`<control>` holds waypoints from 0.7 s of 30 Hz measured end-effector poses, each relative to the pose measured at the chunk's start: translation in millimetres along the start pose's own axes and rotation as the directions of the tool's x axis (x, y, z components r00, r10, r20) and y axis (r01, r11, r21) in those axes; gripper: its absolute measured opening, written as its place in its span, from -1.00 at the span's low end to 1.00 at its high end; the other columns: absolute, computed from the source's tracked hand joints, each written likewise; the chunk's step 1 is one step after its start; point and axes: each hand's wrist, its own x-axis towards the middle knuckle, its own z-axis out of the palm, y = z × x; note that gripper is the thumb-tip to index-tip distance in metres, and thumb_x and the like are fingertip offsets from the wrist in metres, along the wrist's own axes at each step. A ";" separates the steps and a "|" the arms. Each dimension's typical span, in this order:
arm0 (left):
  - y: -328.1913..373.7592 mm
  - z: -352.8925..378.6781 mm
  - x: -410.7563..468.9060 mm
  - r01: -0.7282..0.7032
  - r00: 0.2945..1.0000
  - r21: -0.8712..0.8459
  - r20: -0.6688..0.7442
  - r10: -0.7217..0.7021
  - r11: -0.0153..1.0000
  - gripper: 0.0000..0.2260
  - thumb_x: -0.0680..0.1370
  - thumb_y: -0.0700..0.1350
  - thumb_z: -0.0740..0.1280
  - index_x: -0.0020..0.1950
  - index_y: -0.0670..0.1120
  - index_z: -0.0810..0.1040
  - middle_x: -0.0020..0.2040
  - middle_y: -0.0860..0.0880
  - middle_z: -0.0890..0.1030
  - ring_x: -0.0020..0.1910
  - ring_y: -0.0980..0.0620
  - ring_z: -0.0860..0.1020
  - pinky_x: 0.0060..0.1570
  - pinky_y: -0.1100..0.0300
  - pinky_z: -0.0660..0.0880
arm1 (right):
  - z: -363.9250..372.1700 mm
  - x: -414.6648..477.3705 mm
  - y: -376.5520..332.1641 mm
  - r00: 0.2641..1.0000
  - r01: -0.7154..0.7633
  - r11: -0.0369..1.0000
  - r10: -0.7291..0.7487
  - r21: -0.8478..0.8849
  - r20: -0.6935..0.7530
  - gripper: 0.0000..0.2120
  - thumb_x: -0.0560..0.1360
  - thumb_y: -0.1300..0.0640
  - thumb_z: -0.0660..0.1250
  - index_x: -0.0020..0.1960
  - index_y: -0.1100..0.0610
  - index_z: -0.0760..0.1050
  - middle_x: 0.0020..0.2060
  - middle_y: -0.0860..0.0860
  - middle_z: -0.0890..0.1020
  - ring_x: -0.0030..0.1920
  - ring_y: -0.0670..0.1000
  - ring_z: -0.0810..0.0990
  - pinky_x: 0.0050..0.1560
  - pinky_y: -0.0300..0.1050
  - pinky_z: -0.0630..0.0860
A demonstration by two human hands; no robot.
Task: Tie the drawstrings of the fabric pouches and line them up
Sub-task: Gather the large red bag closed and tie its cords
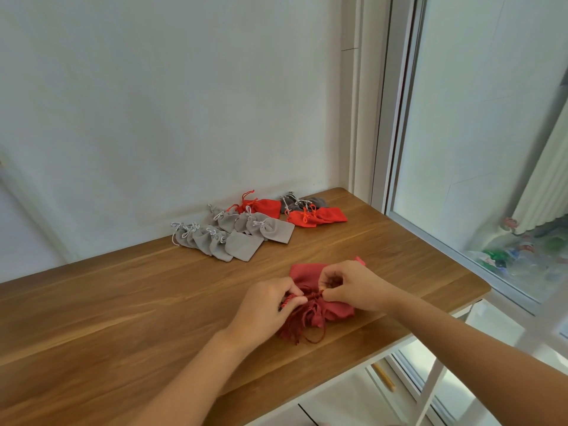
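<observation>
A dark red fabric pouch (307, 276) lies on the wooden table (123, 302), its neck gathered. My left hand (264, 309) pinches one end of its red drawstring (313, 338) at the neck. My right hand (353, 284) pinches the other end from the right, resting on the pouch. A loop of cord trails toward me. Further back, several grey pouches (233, 235) with tied strings lie overlapped. Behind them lie bright red pouches (316, 218), another red pouch (261, 206) and dark grey pouches (302, 202) near the wall.
The table's right edge (455, 259) runs beside a window with a white frame (390, 118). A white wall (184, 103) stands behind the table. Below the front right corner are white table legs and a pale floor (399, 379).
</observation>
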 end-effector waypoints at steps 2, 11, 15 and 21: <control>2.6 4.4 -5.1 -0.012 1.000 0.003 0.028 0.012 1.000 -0.89 0.54 -0.01 0.37 -0.09 -0.03 0.62 -0.11 0.14 0.66 -0.10 0.21 0.59 -0.06 0.21 0.52 | 2.7 -0.9 4.6 1.000 -0.014 0.999 0.014 -0.043 -0.004 -0.81 0.43 0.27 0.40 -0.29 0.05 0.53 -0.40 -0.14 0.53 -0.41 -0.25 0.45 -0.31 -0.39 0.38; 14.0 5.8 -14.8 -0.080 0.997 0.070 0.025 0.079 0.994 -0.85 0.56 0.03 0.34 -0.10 -0.02 0.59 -0.17 0.12 0.64 -0.21 0.17 0.56 -0.20 0.29 0.46 | 0.2 -1.2 4.1 0.999 0.044 0.983 -0.042 -0.176 0.010 -0.96 0.43 0.25 0.40 -0.19 0.16 0.58 -0.34 -0.10 0.56 -0.37 -0.24 0.46 -0.28 -0.38 0.41; 19.1 2.3 -18.4 -0.010 0.999 0.015 0.036 0.009 1.000 -0.86 0.55 0.04 0.35 -0.10 -0.01 0.60 -0.18 0.12 0.65 -0.21 0.13 0.58 -0.17 0.15 0.50 | 3.4 -2.2 2.7 0.996 0.087 0.978 -0.088 -0.188 0.006 -0.96 0.41 0.27 0.39 -0.20 0.17 0.56 -0.31 -0.01 0.57 -0.36 -0.20 0.43 -0.28 -0.34 0.40; 25.1 -11.6 -14.5 0.159 0.986 -0.202 0.082 -0.145 0.966 -0.94 0.50 -0.02 0.42 -0.15 0.04 0.61 -0.19 0.20 0.65 -0.20 0.22 0.59 -0.12 0.19 0.52 | -4.3 -5.3 0.7 0.996 0.067 0.996 -0.064 -0.055 0.059 -0.92 0.47 0.27 0.34 -0.16 0.12 0.52 -0.35 -0.19 0.56 -0.33 -0.25 0.47 -0.24 -0.41 0.38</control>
